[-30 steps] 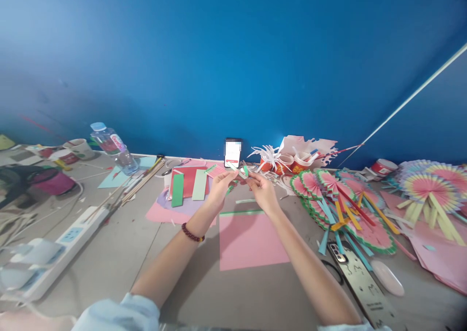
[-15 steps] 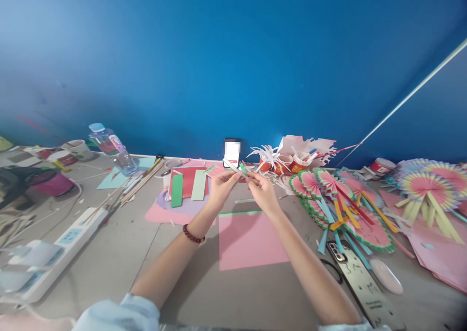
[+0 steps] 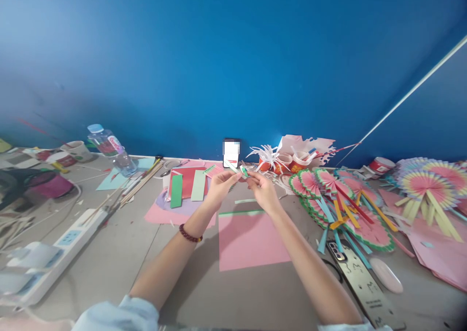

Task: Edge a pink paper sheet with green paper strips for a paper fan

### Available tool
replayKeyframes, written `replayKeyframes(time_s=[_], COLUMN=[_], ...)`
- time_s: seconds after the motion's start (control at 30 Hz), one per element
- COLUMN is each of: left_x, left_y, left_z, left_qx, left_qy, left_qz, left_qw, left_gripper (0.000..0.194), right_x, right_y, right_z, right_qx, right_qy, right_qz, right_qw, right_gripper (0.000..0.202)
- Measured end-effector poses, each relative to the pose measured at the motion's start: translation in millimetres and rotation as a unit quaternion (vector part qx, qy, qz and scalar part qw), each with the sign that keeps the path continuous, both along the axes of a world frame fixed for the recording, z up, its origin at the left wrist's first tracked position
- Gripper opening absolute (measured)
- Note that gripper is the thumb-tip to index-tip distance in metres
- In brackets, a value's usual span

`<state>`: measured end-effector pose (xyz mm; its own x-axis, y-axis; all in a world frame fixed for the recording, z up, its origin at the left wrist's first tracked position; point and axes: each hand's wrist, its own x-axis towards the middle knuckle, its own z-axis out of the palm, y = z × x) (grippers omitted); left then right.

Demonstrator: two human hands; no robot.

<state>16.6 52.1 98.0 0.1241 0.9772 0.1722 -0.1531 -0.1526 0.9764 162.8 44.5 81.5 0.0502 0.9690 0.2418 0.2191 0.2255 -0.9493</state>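
Observation:
Above the back edge of a pink paper sheet (image 3: pixel 251 246), my two hands meet fingertip to fingertip. My left hand (image 3: pixel 221 187) is closed in a pinch, with a thin pale paper strip (image 3: pixel 231 165) sticking up from its fingertips. In the pinched fingers of my right hand (image 3: pixel 263 187) is a small green paper strip (image 3: pixel 244 171) with a white patch on it. The fingers hide part of both strips, so whether they are joined I cannot tell. A light green band runs along the sheet's back edge, and a loose pale strip (image 3: pixel 248 201) lies just behind it.
A phone (image 3: pixel 231 151) leans on the blue wall. Left are green paper pieces (image 3: pixel 176 191), a tilted bottle (image 3: pixel 113 146) and a power strip (image 3: pixel 69 241). Right are pleated paper fans (image 3: pixel 368 229), paper cups (image 3: pixel 299 163), another phone (image 3: pixel 365 282) and a white mouse (image 3: pixel 386 275).
The green strip has turned slightly in my right fingertips, and a white patch now shows on it. Both hands stay nearly in the same place.

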Motion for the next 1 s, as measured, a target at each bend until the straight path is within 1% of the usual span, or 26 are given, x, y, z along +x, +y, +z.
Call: replayKeyframes(time_s=[0.1,0.17,0.3,0.4,0.53,0.77,1.0], left_x=[-1.6,-0.4,4.0,5.4,5.5,7.0,8.3], left_y=[1.8,1.6,-1.1,-3.3,-5.0,-5.6,-6.3], left_z=[0.0,0.1,-0.9,-0.6,1.2,2.1,3.0], left_qx=[0.002,0.009,0.048,0.062,0.046,0.007,0.008], left_qy=[-0.002,-0.011,0.002,0.020,-0.002,-0.039,-0.043], left_qz=[-0.019,-0.011,0.010,0.026,0.048,0.043,0.039], left_qw=[1.000,1.000,0.999,0.998,0.998,0.998,0.998], left_gripper=[0.028,0.033,0.025,0.021,0.019,0.021,0.025], right_x=[0.6,0.1,-3.1,-6.4,-8.9,-6.7,-7.3], right_y=[2.6,3.2,0.5,-2.4,-4.0,-2.0,-0.2], right_z=[-3.1,-3.9,-0.3,2.8,1.8,-2.7,-3.3], right_qx=[-0.005,-0.009,0.005,0.018,0.027,0.030,0.042], right_qy=[0.015,0.020,0.027,0.038,0.052,0.046,0.048], right_qz=[-0.012,-0.019,0.003,0.022,0.038,0.031,0.025], right_qw=[1.000,1.000,1.000,0.999,0.998,0.998,0.998], right_gripper=[0.034,0.034,0.032,0.030,0.032,0.032,0.035])
